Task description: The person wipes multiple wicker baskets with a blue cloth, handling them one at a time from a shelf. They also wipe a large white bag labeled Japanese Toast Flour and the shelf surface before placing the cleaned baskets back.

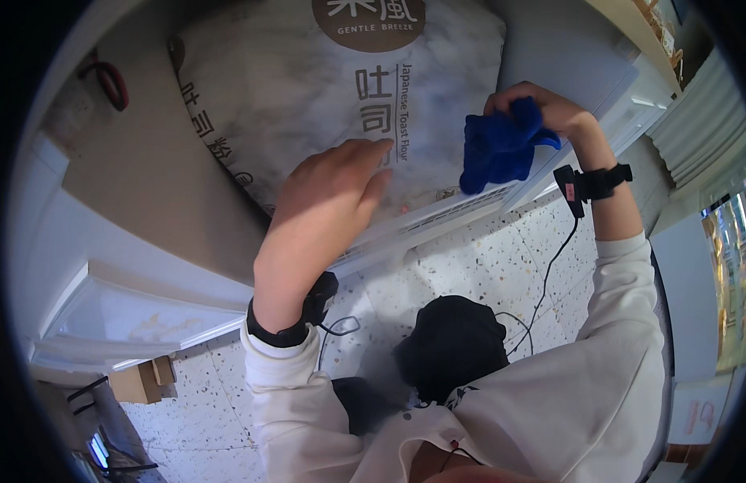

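A large flour sack (pixel 309 88), white with grey marbling and brown print, fills the upper middle of the view. My left hand (pixel 325 189) is over its near part, fingers stretched forward and thumb apart, with nothing in it. Whether the fingertips touch the sack I cannot tell. At the sack's right edge, my right hand (pixel 542 109) grips a crumpled blue cloth (pixel 502 149), which hangs down from the fingers. Part of that hand is hidden behind the cloth. Both wrists wear black straps with small devices and cables.
The sack lies on a grey-brown surface (pixel 164 193) of a white unit with a vent grille (pixel 469 201) at its front. A cardboard box (pixel 140 381) stands on the speckled floor (pixel 220 410) at lower left. A thin cable (pixel 554 266) hangs from my right wrist. Lit shelves (pixel 731 274) are at right.
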Tool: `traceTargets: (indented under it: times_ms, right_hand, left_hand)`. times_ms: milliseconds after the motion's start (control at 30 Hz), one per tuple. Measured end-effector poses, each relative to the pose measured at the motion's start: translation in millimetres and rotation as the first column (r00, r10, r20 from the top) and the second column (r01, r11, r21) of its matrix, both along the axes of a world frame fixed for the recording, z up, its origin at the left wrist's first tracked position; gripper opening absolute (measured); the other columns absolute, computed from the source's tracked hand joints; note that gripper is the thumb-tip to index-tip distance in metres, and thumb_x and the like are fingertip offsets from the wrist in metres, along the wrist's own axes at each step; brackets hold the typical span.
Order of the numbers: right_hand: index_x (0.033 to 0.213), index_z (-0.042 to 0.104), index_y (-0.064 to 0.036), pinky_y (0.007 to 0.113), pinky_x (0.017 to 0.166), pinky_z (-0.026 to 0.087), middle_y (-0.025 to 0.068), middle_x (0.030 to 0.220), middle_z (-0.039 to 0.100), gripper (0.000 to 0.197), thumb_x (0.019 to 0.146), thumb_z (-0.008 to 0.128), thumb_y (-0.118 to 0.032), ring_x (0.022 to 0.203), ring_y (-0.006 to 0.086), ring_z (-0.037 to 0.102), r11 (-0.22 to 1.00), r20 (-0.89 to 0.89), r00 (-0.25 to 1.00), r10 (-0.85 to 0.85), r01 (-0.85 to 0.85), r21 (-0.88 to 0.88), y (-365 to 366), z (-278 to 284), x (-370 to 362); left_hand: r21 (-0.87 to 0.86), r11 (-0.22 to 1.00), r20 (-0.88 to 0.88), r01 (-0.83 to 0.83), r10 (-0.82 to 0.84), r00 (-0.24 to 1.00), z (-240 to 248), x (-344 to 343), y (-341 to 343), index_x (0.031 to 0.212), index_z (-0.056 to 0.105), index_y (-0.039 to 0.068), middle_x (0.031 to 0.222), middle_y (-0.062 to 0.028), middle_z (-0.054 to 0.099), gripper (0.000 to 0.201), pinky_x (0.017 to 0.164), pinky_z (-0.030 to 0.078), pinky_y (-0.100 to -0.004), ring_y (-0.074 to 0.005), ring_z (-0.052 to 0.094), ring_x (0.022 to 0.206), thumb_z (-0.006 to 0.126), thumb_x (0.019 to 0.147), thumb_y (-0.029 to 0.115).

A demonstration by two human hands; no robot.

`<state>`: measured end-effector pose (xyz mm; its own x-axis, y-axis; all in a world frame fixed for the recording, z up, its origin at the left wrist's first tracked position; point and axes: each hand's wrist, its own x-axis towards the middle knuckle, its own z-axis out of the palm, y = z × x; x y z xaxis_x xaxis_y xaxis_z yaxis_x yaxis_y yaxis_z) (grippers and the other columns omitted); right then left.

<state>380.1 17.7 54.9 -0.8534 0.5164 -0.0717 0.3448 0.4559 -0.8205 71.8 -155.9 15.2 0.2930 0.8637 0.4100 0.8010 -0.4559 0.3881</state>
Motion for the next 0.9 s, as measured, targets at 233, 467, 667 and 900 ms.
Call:
traceTargets:
  times_ms: [233,467,667,900]
  right_hand:
    - [0.081,0.053,-0.0076,0.032,0.078,0.045,0.0142,0.098,0.057,0.024,0.089,0.064,-0.028,0.087,0.0226,0.054,0.985,-0.575,0.815,0.074,-0.149,-0.083,-60,-14,-48]
    - [0.091,0.063,-0.0014,0.037,0.096,0.04,0.0213,0.125,0.05,0.03,0.071,0.064,-0.023,0.11,0.0296,0.052,0.933,-0.323,0.918,0.23,-0.114,0.34,-99,-32,-76]
    - [0.135,0.042,-0.0011,0.038,0.105,0.034,0.0172,0.14,0.04,0.078,0.071,0.079,-0.024,0.129,0.0243,0.04,0.913,-0.597,0.734,-0.323,0.408,0.008,-140,-111,-102]
    - [0.119,0.054,0.004,0.032,0.089,0.05,0.0148,0.112,0.065,0.049,0.073,0.07,-0.001,0.101,0.0194,0.064,0.731,-0.749,0.606,-0.267,0.634,0.252,-97,-57,-135]
  left_hand:
    - [0.027,0.976,0.513,0.214,-0.197,0.836,-22,5,3,0.125,0.054,0.002,0.113,-0.0169,0.063,0.041,0.086,0.048,-0.0336,-0.0283,0.063,0.097,0.058,0.088,0.019]
    - [-0.207,0.934,0.807,0.29,-0.004,0.591,-51,2,14,0.105,0.055,-0.001,0.078,-0.0113,0.061,0.03,0.065,0.049,-0.0298,-0.0155,0.06,0.073,0.056,0.089,0.024]
    - [-0.241,0.918,0.879,0.315,0.069,0.472,-35,22,-3,0.121,0.048,0.0,0.089,-0.0087,0.063,0.034,0.072,0.051,-0.033,-0.0206,0.063,0.083,0.05,0.091,0.017]
    - [0.296,0.898,0.639,-0.327,0.069,0.767,-19,-18,-5,0.14,0.036,0.0,0.137,-0.0229,0.044,0.055,0.104,0.035,-0.038,-0.035,0.045,0.126,0.052,0.088,0.013]
